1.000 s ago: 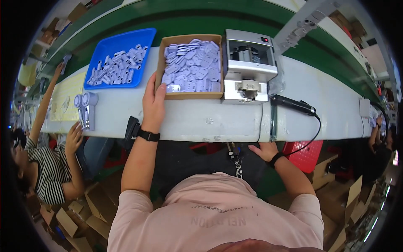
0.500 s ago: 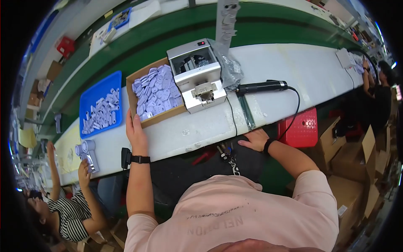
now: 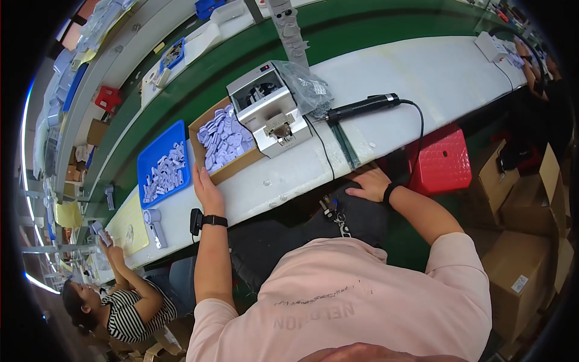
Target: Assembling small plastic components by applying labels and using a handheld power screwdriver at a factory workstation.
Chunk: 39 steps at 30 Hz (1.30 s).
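Note:
My left hand (image 3: pixel 208 196) lies against the near left corner of an open cardboard box (image 3: pixel 238 168), its fingers stretched along the side and the thumb at the front. Many flat pale-purple plastic parts (image 3: pixel 224 140) fill this box. My right hand (image 3: pixel 371 183) rests with spread fingers by the table's front edge, at my dark-clothed thigh, holding nothing. Against the box's right side stands a silver-grey machine (image 3: pixel 271 114) with an open top. A black corded electric screwdriver (image 3: pixel 363 107) lies right of the machine, beside a clear plastic bag (image 3: pixel 306 84).
A blue tray (image 3: pixel 143 166) of small pale-purple parts sits left of the box. Nearer stands a pale-purple handheld device (image 3: pixel 155 229). A co-worker in stripes (image 3: pixel 136 308) holds a similar one at the left. A red stool (image 3: pixel 443 160) and cardboard boxes (image 3: pixel 522 265) are at right.
The view has turned, shifting the table in the picture. Both my hands keep about the same places. The co-worker at left has lifted one pale-purple device off the table.

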### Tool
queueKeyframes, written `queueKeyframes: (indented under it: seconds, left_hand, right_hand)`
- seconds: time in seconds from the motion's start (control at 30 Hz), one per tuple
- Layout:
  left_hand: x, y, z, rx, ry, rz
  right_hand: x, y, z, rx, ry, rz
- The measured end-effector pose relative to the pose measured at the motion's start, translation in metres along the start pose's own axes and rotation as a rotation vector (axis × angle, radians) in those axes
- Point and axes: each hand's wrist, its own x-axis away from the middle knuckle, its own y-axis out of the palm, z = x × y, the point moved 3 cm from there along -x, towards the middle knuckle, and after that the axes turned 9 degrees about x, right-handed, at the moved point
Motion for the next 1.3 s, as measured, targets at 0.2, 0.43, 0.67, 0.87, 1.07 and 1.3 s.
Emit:
queueKeyframes:
  seconds: [0.2, 0.43, 0.67, 0.87, 1.07, 1.3]
  left_hand:
    - [0.002, 0.005, -0.002, -0.029, -0.004, 0.026]
    - [0.004, -0.013, -0.003, -0.022, -0.013, 0.079]
    - [0.011, 0.004, 0.014, -0.171, 0.013, 0.064]
    - [0.016, -0.003, 0.015, -0.012, -0.037, 0.03]
    - [0.016, 0.0, 0.011, 0.072, -0.05, 0.042]
    - [0.014, 0.001, 0.018, 0.091, -0.047, 0.023]
  right_hand:
    - [0.002, 0.0, 0.002, -0.012, 0.008, -0.004]
    - [-0.003, -0.024, -0.013, -0.072, 0.083, -0.172]
    - [0.011, 0.014, 0.011, -0.014, 0.061, 0.065]
    - [0.002, 0.011, 0.006, -0.033, 0.038, 0.008]
    - [-0.005, 0.019, 0.015, -0.062, 0.016, 0.065]
    - [-0.006, 0.02, 0.016, -0.076, 0.033, 0.017]
